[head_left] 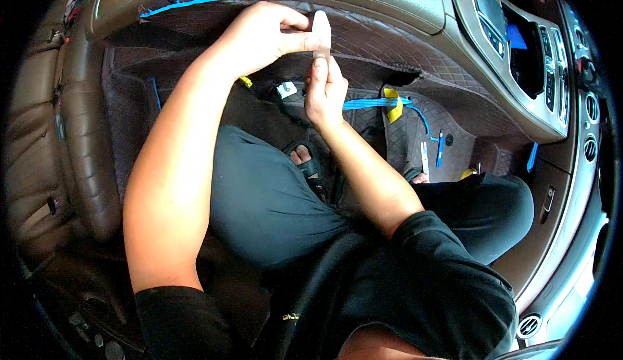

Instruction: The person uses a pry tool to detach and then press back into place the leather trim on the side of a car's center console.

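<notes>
In the upper middle of the frame, both hands are at a pale, slim strip point(320, 24) with a rounded top end, held roughly upright in front of the dark side of the brown console point(383, 0). The left hand point(276, 33), coming in from the left, is nearly closed, with a digit lying across the strip's middle and another bent above it; its remaining fingers are hard to make out. The right hand point(326, 92), just below, is closed, pinching the strip's lower end between thumb and finger. A blue strip point(195, 5) runs along the console's lower edge at the upper left. Right of the right hand, in the middle of the frame, a bundle of blue strips point(366, 103) lies with a yellow band point(392, 105) around or over it. A small white piece point(286, 89) sits just left of that hand. Towards the right of the frame, a slim blue tool point(440, 148) and a pale, narrow tool point(425, 159) lie side by side on the quilted mat point(462, 102), near a foot.
</notes>
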A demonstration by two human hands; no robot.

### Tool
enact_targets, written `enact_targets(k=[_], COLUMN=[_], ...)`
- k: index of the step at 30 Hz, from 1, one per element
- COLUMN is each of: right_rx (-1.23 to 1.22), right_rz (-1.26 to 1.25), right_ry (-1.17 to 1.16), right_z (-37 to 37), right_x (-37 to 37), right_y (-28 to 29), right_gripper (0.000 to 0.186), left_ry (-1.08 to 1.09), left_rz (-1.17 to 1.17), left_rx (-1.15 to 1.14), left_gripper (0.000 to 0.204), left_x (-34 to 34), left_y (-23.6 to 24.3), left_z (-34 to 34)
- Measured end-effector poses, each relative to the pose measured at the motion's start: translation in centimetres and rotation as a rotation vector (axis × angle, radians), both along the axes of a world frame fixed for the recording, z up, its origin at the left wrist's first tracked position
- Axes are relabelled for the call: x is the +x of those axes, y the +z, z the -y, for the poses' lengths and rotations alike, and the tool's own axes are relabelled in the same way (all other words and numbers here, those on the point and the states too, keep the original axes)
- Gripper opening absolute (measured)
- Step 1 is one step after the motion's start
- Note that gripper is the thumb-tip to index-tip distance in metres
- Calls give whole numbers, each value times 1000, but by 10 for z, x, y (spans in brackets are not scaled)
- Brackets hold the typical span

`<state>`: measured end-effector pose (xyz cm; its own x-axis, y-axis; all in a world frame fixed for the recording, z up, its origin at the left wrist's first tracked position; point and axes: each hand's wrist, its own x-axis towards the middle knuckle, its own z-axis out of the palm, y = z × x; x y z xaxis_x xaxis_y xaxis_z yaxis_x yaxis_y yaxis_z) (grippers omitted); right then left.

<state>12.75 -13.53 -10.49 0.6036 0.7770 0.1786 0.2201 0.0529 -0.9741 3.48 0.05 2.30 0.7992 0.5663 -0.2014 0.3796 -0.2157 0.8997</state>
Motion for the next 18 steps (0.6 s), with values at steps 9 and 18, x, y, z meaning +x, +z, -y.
enact_targets(k=[9, 18], right_rx=[-8, 11], right_rz=[-79, -51], right_ry=[-14, -37], right_z=[-12, -25], right_x=[-3, -4], right_y=[12, 14], right_gripper=[32, 33], left_ry=[1, 205], left_rz=[33, 100], left_rx=[119, 107], left_gripper=[28, 23], left_x=[2, 9], left_y=[-6, -26], left_z=[-1, 17])
